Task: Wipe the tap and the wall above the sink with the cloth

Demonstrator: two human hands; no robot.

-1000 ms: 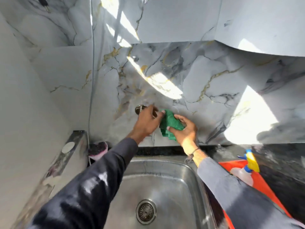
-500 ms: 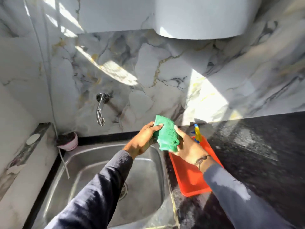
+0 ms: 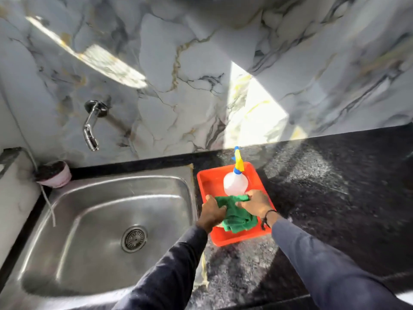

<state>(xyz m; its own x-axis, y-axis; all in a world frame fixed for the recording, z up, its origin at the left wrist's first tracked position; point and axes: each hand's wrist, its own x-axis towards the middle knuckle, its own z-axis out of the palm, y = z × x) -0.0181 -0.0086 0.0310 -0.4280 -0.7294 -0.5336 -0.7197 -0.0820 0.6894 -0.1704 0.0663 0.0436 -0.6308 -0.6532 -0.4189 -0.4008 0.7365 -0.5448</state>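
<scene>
We hold the green cloth point(image 3: 237, 217) in both hands over the red tray point(image 3: 207, 180) on the dark bench point(image 3: 335, 198). Our left hand point(image 3: 212, 212) has its grip closed on the cloth's left side, and our right hand point(image 3: 257, 203) pinches its upper edge. A spray bottle point(image 3: 235, 183) stands in the tray just behind. The tap point(image 3: 90, 128) juts from the marble wall point(image 3: 178, 63) above the steel sink point(image 3: 100, 220), well apart from the cloth.
</scene>
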